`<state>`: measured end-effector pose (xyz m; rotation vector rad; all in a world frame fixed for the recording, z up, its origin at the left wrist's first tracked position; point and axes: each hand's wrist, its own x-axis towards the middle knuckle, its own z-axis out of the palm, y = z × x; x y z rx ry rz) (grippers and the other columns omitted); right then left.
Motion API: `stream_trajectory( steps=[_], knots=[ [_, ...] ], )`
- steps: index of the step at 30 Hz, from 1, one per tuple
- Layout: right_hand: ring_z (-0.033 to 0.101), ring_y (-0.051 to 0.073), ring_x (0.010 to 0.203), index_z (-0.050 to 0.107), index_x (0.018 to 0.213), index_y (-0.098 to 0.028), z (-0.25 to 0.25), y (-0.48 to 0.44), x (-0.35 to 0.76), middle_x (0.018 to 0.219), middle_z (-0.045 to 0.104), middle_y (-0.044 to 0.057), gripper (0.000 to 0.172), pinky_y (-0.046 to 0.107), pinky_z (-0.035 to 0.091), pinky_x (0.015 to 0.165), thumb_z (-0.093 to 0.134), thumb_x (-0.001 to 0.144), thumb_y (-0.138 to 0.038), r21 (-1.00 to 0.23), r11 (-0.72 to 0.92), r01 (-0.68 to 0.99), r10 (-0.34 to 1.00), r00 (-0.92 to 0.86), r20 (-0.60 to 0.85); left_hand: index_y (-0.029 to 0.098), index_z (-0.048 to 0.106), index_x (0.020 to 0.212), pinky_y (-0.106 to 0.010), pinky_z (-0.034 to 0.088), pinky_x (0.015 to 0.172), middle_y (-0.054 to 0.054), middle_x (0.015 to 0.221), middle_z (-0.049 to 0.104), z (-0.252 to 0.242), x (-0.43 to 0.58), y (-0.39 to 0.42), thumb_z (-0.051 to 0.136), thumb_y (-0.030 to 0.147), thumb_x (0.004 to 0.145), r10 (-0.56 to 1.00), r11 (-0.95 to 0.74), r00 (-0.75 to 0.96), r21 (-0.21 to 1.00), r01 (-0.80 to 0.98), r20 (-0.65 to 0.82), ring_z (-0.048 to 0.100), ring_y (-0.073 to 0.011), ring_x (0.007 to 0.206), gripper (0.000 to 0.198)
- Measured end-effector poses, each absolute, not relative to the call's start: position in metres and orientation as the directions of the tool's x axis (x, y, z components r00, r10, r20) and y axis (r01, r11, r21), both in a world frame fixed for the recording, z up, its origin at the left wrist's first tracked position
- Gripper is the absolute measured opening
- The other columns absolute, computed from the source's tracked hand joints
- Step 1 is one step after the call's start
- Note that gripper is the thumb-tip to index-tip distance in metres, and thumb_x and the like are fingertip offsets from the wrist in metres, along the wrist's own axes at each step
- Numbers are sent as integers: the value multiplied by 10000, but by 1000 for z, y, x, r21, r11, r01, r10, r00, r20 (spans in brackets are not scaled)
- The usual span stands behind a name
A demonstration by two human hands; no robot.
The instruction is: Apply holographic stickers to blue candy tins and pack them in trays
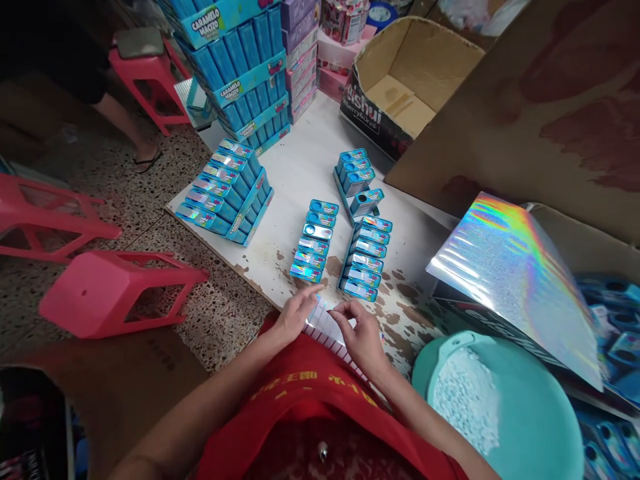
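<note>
On the stained white desk [295, 157], two rows of six blue rectangular boxes [314, 246] stood at twelve to one o'clock from one white lined sheet [321, 321]; three red plastic stools [85, 293] stood leftward, around ten. The right hand [361, 337]'s grip pinched closed; the left hand [295, 316]'s, I couldn't tell.

The table [300, 157] has a white top, blotched brown toward its near edge. Left of the table spreads a speckled floor [230, 313] crossed by thin joint lines. Three pinkish-red stools [80, 303] are on that side of the table, the farthest bearing a grey pad [139, 42]. Past the table's far left, shadow deepens.
</note>
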<state>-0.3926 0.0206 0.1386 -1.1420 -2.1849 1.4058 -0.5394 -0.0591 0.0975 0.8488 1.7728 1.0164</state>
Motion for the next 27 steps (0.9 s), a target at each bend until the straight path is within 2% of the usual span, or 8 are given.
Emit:
stream_trajectory(
  steps=[3, 5, 7, 9, 12, 18, 23, 27],
  knots=[
    [549, 146, 635, 584, 751, -204, 144, 27, -400, 695, 618, 3, 151, 264, 427, 616, 551, 841, -321, -900, 114, 420, 779, -600, -182, 162, 626, 905, -263, 461, 762, -36, 866, 665, 114, -540, -59, 499, 415, 826, 886, 443, -137, 896, -41, -444, 600, -165, 838, 293],
    [548, 147, 647, 586, 757, -200, 139, 31, -410, 705, 614, 3, 156, 271, 429, 638, 558, 830, -335, -909, 60, 413, 823, -536, -189, 155, 591, 745, -234, 447, 628, 11, 643, 590, 119, -546, -53, 497, 398, 812, 859, 495, -122, 867, -47, -497, 559, -124, 635, 269],
    [542, 155, 681, 587, 756, -195, 129, 37, -424, 725, 600, 9, 172, 283, 429, 665, 570, 814, -356, -912, 37, 408, 877, -451, -166, 157, 572, 744, -217, 418, 543, 41, 557, 516, 120, -560, -43, 458, 386, 822, 847, 514, -149, 858, -15, -510, 508, -99, 518, 267],
    [530, 171, 750, 595, 742, -191, 117, 46, -445, 764, 575, 23, 179, 291, 429, 689, 582, 792, -362, -916, 51, 398, 922, -371, -110, 166, 563, 864, -208, 395, 493, 65, 543, 489, 120, -581, -28, 439, 371, 829, 861, 493, -170, 868, 54, -479, 482, -88, 453, 242],
    [506, 194, 850, 618, 728, -181, 103, 68, -484, 824, 532, 43, 147, 313, 428, 755, 604, 755, -324, -915, 51, 400, 964, -260, -60, 186, 483, 1005, -201, 370, 471, 90, 540, 467, 118, -622, 1, 421, 303, 834, 896, 428, -202, 892, 148, -397, 462, -86, 420, 216],
    [455, 241, 991, 624, 694, -181, 91, 105, -545, 966, 490, 81, 77, 381, 346, 920, 636, 705, -256, -839, 1, 544, 987, -133, -85, 185, 462, 940, -204, 328, 504, 89, 516, 445, 109, -684, 55, 428, 149, 776, 913, 401, -248, 825, 399, -324, 434, -96, 470, 171],
    [461, 237, 991, 572, 714, -181, 79, 108, -553, 955, 473, 82, 62, 356, 349, 930, 619, 704, -221, -826, -70, 559, 989, -69, -130, 194, 439, 910, -191, 317, 480, 95, 490, 437, 89, -686, 66, 450, 138, 755, 867, 485, -235, 850, 203, -439, 417, -97, 456, 165],
    [488, 227, 929, 509, 843, -176, 75, 108, -549, 955, 493, 76, 241, 344, 384, 884, 662, 665, -231, -832, -112, 543, 989, -24, -149, 197, 487, 918, -197, 356, 492, 76, 517, 497, 73, -676, 58, 525, 179, 749, 777, 549, -430, 830, 104, -460, 466, -102, 464, 175]
  ],
)
